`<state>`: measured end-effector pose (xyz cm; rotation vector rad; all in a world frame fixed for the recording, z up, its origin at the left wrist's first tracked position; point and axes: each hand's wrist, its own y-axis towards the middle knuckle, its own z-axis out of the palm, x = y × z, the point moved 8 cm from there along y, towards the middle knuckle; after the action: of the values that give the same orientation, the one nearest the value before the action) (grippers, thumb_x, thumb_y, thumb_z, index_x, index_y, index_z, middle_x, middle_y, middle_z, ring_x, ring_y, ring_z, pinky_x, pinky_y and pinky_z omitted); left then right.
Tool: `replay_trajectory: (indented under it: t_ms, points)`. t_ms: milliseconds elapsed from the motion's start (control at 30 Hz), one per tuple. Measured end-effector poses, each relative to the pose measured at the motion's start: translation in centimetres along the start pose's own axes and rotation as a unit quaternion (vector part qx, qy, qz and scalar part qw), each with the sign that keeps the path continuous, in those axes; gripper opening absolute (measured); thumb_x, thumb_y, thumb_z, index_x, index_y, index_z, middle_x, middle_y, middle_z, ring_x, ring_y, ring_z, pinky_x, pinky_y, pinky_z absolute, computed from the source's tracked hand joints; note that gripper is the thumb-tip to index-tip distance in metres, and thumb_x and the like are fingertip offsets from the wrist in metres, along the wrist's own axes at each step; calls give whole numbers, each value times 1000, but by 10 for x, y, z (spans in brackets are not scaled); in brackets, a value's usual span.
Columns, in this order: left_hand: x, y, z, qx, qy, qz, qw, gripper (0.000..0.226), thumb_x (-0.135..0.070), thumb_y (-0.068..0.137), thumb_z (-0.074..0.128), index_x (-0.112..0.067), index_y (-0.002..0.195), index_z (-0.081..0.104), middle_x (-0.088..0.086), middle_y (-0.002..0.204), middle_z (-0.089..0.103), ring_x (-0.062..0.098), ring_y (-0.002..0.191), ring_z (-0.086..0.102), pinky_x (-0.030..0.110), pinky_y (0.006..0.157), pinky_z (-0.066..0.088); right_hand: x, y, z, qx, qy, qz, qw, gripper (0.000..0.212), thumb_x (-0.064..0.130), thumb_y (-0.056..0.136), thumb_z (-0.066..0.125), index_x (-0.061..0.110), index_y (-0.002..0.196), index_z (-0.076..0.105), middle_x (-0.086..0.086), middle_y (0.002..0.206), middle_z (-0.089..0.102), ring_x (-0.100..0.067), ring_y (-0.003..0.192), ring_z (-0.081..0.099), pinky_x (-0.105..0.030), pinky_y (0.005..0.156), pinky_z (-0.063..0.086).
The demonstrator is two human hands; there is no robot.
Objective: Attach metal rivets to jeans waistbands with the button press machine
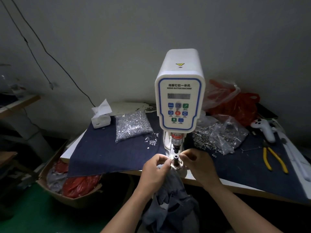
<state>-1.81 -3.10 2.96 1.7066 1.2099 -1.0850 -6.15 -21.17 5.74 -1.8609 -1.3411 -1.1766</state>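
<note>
A dim grey wall is backing a tabletop draped in dark denim, where the button press machine is standing; the left hand is pinching the jeans waistband beside the lower die; the right hand, fingers curled, is seemingly pinching something small, perhaps a rivet; seating it squarely, fingers withdrawn before pressing, looks wise.

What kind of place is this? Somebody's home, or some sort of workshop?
Most likely a small garment workshop. A white machine labelled "Servo Button Machine" stands on a table covered in dark denim, clear bags of small metal fasteners lie beside it, and jeans hang below the two hands.
</note>
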Motion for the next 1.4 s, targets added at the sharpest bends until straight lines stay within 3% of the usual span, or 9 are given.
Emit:
replay_trajectory:
  t_ms: [100, 167, 333, 433, 600, 867, 1100, 1267, 1400]
  points:
    - [9, 0, -13, -35, -6, -32, 999, 12, -30, 96, 71, -26, 85, 72, -16, 85, 75, -4, 77, 67, 10, 69, 46, 14, 11, 3, 4, -110, -91, 990, 6, 20, 89, 75, 19, 84, 76, 15, 80, 72, 2, 75, 63, -7, 74, 41]
    - [12, -1, -19, -41, -16, -41, 998, 12, -30, 97, 70, -26, 86, 72, -16, 85, 75, -4, 78, 67, 9, 69, 47, 16, 14, 7, 8, -137, -127, 982, 4, 19, 88, 76, 17, 85, 76, 18, 79, 67, 7, 72, 57, 0, 71, 34]
    - [16, -4, -23, -41, -48, -52, 997, 10, -29, 98, 70, -24, 90, 73, -13, 87, 76, -3, 81, 69, 10, 71, 49, 21, 22, 8, 28, -196, -164, 966, 7, 22, 88, 77, 17, 84, 75, 10, 83, 72, 0, 74, 56, -1, 68, 33]
    - [16, -5, -22, -34, -55, -54, 996, 10, -30, 98, 70, -24, 91, 74, -14, 89, 76, -3, 82, 69, 9, 71, 49, 25, 23, 8, 42, -201, -183, 961, 10, 19, 86, 80, 15, 80, 73, 14, 72, 64, 8, 64, 56, -1, 64, 35]
    - [16, -7, -21, -30, -67, -51, 996, 10, -29, 98, 71, -24, 90, 73, -14, 86, 76, -4, 79, 69, 9, 69, 48, 23, 27, 7, 62, -185, -175, 965, 9, 16, 84, 83, 13, 79, 75, 18, 68, 60, 21, 72, 57, 0, 65, 37]
    - [16, -7, -21, -28, -63, -57, 996, 10, -29, 97, 71, -24, 90, 73, -14, 85, 76, -4, 78, 68, 10, 69, 49, 30, 30, 6, 52, -218, -209, 952, 11, 20, 84, 82, 9, 84, 79, -4, 82, 77, -17, 75, 69, -22, 68, 40]
    - [15, -7, -22, -30, -63, -60, 996, 10, -29, 98, 70, -22, 91, 74, -12, 84, 76, -3, 78, 69, 11, 70, 49, 28, 30, 9, 63, -218, -211, 951, 14, 19, 84, 83, 10, 76, 75, 3, 74, 73, 7, 57, 50, -2, 63, 34]
    - [14, -7, -21, -27, -54, -58, 997, 11, -31, 98, 70, -25, 91, 74, -13, 88, 76, -3, 81, 69, 10, 71, 50, 29, 29, 7, 66, -220, -216, 949, 15, 20, 84, 82, 11, 77, 74, 6, 70, 68, 0, 60, 51, -2, 63, 36]
    - [14, -8, -21, -23, -63, -61, 996, 11, -31, 98, 70, -24, 90, 74, -12, 85, 76, -3, 77, 69, 10, 69, 49, 27, 30, 8, 84, -230, -214, 945, 13, 20, 87, 79, 14, 78, 73, 18, 64, 55, 9, 59, 50, -3, 61, 34]
